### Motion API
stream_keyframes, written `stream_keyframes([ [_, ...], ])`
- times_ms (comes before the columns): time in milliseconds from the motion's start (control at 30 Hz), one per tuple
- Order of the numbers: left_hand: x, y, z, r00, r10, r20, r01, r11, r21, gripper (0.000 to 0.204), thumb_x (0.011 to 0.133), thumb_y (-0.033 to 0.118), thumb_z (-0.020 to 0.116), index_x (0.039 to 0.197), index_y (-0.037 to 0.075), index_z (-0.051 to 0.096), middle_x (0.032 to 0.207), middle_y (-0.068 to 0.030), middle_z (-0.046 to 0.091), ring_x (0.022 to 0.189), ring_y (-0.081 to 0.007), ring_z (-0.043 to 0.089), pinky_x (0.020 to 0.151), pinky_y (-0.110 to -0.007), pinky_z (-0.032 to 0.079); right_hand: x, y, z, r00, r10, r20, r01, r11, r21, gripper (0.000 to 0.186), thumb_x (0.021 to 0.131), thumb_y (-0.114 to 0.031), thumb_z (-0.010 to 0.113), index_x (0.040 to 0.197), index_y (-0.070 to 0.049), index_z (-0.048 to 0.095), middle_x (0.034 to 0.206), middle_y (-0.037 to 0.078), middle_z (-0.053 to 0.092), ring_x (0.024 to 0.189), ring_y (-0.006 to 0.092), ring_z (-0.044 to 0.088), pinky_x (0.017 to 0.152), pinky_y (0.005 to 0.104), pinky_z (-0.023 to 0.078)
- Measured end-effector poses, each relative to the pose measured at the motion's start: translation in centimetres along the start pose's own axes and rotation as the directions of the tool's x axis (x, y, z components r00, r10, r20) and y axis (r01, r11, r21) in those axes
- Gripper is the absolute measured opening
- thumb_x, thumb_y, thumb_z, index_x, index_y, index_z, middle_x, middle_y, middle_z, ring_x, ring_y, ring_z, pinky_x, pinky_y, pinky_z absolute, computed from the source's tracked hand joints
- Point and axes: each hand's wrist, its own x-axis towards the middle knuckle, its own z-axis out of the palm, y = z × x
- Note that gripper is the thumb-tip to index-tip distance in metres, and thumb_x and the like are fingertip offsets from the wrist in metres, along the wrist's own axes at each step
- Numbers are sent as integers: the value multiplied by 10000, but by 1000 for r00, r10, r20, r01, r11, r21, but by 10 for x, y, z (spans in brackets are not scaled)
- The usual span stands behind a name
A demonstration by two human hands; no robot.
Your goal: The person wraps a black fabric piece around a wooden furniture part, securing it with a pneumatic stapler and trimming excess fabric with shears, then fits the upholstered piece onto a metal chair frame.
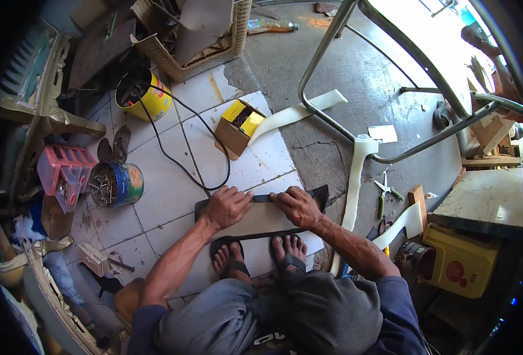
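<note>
On the floor before my feet lies a flat beige panel (258, 218) with black sheet material (318, 195) around its edges. The black material is turned over the panel's far edge as a strip. My left hand (229, 207) is closed on that strip left of its middle, fingers curled and thumb pressed inward. A short way to the right, my right hand (297, 207) pinches the same strip, its thumb towards the left hand. Between the two hands a short length of the strip shows. The underside of the panel is hidden.
Beyond the panel stand a yellow-and-brown box (233, 127) and a yellow bucket (146, 97) with a black cable. To the left are a can of nails (116, 184) and a pink organizer (66, 171). Pliers (384, 192), white foam strips (354, 183) and a metal-framed chair (329, 127) are right.
</note>
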Motion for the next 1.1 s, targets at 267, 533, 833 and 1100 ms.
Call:
stream_keyframes([
  [267, 47, -18, 25, 764, -211, 610, 567, 671, -478, 432, 1061, 418, 522, 1084, 38, 726, 1035, -182, 724, 1010, -319, 673, 902, -392, 510, -4, -16, -2, 992, -78, -95, 76, 997, -24, 555, 747, -147, 617, 1256, 72, 644, 1044, 85, 591, 837, 228, 557, 792, 360, 514],
  [533, 57, 6, 10, 510, 99, 854, 605, 665, -438, 489, 1082, 379, 469, 1430, 41, 534, 1281, -207, 671, 1197, -306, 621, 1055, -380, 449, -48, -38, 3, 995, 12, -99, -28, 986, -164, 622, 756, -185, 641, 1360, -36, 633, 1206, 91, 591, 1174, 256, 582, 1133, 480, 449],
  [833, 53, 42, -13, 581, -246, 776, 573, 801, -176, 426, 1016, 337, 557, 1355, 82, 596, 978, -334, 698, 967, -521, 669, 859, -550, 524, -178, -109, -11, 511, 816, -271, -829, 551, 97, 424, 844, -6, 652, 1266, -5, 613, 1210, 192, 611, 1142, 381, 587, 987, 449, 493],
  [1100, 55, 29, 6, 621, -240, 746, 561, 801, -208, 454, 1005, 355, 578, 1345, 57, 616, 1079, -317, 696, 1048, -507, 660, 920, -515, 531, -246, -112, -8, -51, 980, -192, -996, -35, 88, 422, 867, -77, 679, 1277, -27, 592, 1148, 198, 624, 1029, 366, 614, 910, 437, 507],
])
